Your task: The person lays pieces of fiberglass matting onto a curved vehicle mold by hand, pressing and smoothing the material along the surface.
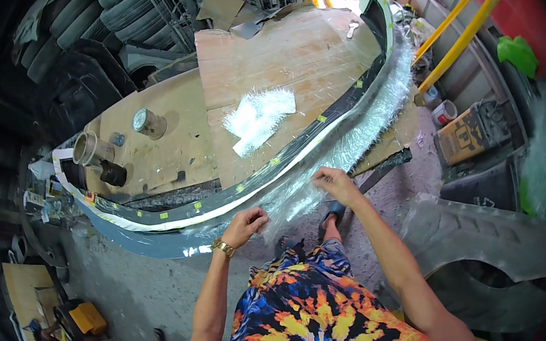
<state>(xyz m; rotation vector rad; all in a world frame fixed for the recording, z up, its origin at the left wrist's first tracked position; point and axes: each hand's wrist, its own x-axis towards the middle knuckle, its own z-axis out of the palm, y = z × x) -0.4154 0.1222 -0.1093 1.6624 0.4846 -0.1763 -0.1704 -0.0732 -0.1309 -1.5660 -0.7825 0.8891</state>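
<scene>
Fingers of the right hand (pixel 336 184) bent in, tips together at the near edge of the fibre mat; fingers of the left hand (pixel 245 227) curled too, thumb close to index, beside the loose strands at the mat's lower end. Can't tell if either pinch has strands caught. Biggest item: worktop (pixel 287 56), brown boards, stained, spread out ahead of the person. Along its near edge, a long curved dark part (pixel 338 110) with a white band, sweeping from far right round to the left end. Translucent grey fender-like panel (pixel 429 234) at right, well apart from the hands. Fibre mat (pixel 377 125), whitish, frayed, draped along the outer side of the curve, from upper right down to between the hands. Dark-topped yellow container (pixel 461 136) on the floor, right side. Smaller white fibre pieces (pixel 259 114) lying mid-worktop. Left end of worktop: pale tub (pixel 88 148), tin (pixel 149 124) standing farther in, dark cup (pixel 112 172) just beside the tub. Gold-coloured watch (pixel 222 247) on the left wrist. Smallest: yellow tags (pixel 198 205) spaced along the curved part.
</scene>
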